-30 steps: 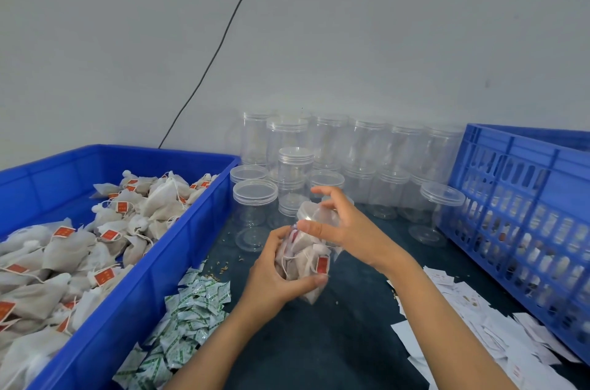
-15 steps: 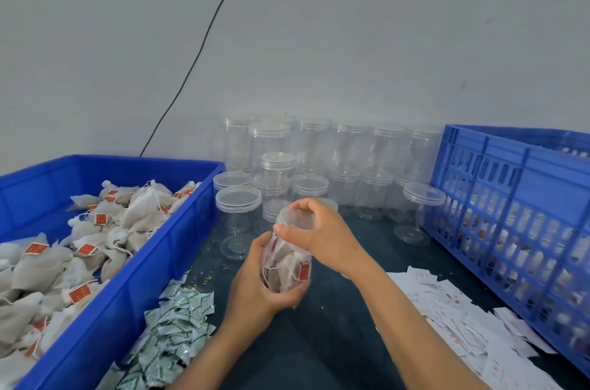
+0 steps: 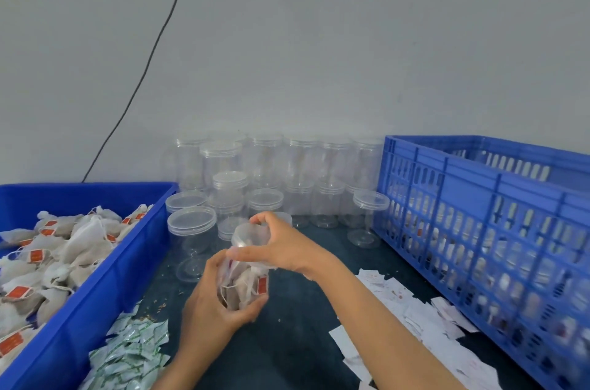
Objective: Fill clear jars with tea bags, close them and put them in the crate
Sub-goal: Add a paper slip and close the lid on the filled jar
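Centrally, low in the frame, the left hand (image 3: 209, 303) grips a clear jar (image 3: 244, 287) packed with tea bags, while the right hand (image 3: 284, 246) holds the clear lid (image 3: 247, 235), fingers curled round its rim, at the jar's mouth. Empty lidded jars (image 3: 265, 172) stand behind; the slatted blue crate (image 3: 479, 214) occupies the right, a blue bin (image 3: 95, 294) of tea bags (image 3: 57, 249) the left.

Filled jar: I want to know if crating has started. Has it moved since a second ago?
No. The filled jar stays just right of the lidded empty jar by the tea-bag bin, no nearer the crate.
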